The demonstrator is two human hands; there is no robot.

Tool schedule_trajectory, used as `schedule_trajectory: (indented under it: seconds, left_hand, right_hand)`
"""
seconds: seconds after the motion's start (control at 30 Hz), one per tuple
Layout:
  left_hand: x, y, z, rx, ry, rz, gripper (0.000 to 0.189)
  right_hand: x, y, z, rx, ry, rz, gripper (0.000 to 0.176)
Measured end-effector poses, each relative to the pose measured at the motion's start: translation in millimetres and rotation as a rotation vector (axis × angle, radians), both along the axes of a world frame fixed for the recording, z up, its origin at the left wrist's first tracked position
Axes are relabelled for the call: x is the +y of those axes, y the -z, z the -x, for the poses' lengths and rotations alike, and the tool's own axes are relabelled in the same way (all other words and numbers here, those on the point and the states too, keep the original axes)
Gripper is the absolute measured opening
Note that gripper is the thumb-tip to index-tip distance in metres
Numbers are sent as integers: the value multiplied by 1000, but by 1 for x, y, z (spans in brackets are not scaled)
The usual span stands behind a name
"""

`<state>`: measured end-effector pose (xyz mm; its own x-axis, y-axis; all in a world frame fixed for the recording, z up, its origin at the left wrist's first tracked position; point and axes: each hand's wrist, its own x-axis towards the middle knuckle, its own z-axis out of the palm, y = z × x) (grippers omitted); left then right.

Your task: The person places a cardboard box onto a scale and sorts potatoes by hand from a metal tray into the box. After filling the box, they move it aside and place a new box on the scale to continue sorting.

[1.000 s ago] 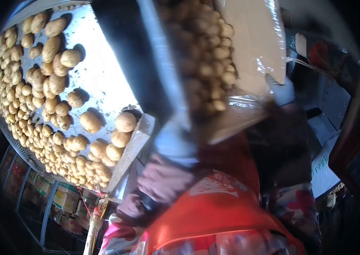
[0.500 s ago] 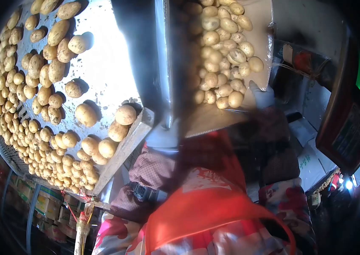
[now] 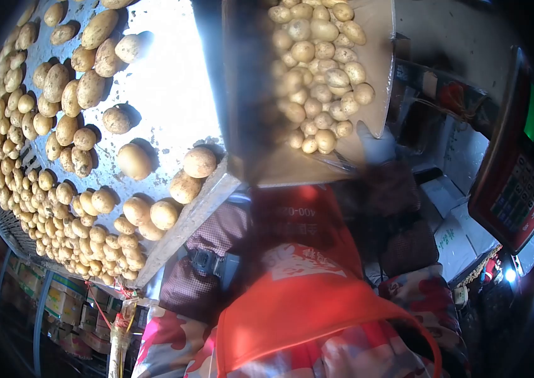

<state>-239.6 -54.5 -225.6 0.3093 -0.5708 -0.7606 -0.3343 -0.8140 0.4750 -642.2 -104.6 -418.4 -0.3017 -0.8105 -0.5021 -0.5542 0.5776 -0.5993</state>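
A cardboard box [image 3: 292, 169] holding many potatoes [image 3: 336, 77] is tilted in front of me. Its left part lies in dark shadow. My right hand [image 3: 377, 145], in a pale glove, grips the box at its near right corner, thumb on the inner face. Of my left hand [image 3: 240, 196] only a pale sliver of glove shows by the box's near left corner, behind the end of a metal-edged table; its fingers are hidden. More potatoes [image 3: 90, 88] are spread over that sloping metal table [image 3: 166, 82] on the left.
A raised rim [image 3: 188, 220] borders the near right side of the table. On the right stands a scale display [image 3: 512, 183] with a green screen, beside white cartons [image 3: 459, 236]. Stacked boxes [image 3: 62, 305] sit at the lower left, behind a taped post [image 3: 119, 343].
The box of potatoes has shifted left, closer to the table, and my right hand has moved with it. Less of my left glove shows now behind the table's corner.
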Motion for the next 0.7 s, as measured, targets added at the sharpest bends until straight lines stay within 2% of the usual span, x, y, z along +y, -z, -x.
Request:
schedule_trajectory:
  seconds: [0.03, 0.1, 0.17, 0.27, 0.3, 0.37, 0.47, 0.6, 0.67, 0.7]
  left_hand:
    - [3, -4, -4, 2, -2, 3, 28]
    - [8, -8, -8, 5, -2, 7, 28]
    - [8, -5, -7, 11, 6, 10, 29]
    - [4, 10, 0, 15, 33, 4, 29]
    - [0, 18, 5, 10, 42, 0, 29]
    - [-5, 34, 14, 12, 63, -16, 30]
    - [-8, 52, 26, 4, 90, -45, 31]
    - [-3, 55, 26, -7, 79, -63, 31]
    - [-2, 52, 25, 2, 74, -64, 32]
    - [1, 48, 22, 4, 72, -63, 32]
  right_hand:
    - [-3, -8, -9, -13, -19, -43, 42]
    - [5, 6, -29, 256, 19, -53, 41]
    - [8, 11, -31, 329, 40, -43, 40]
    - [8, 13, -24, 192, 45, 139, 38]
    - [9, 23, -24, 183, 45, 298, 40]
    - [15, 32, -16, 200, -21, 257, 40]
    - [-13, -19, -39, 192, -132, 31, 41]
    - [-58, -108, -117, 413, -407, -45, 44]
    - [-68, -115, -111, 570, -469, -218, 42]
    - [-70, -101, -92, 358, -322, -196, 43]
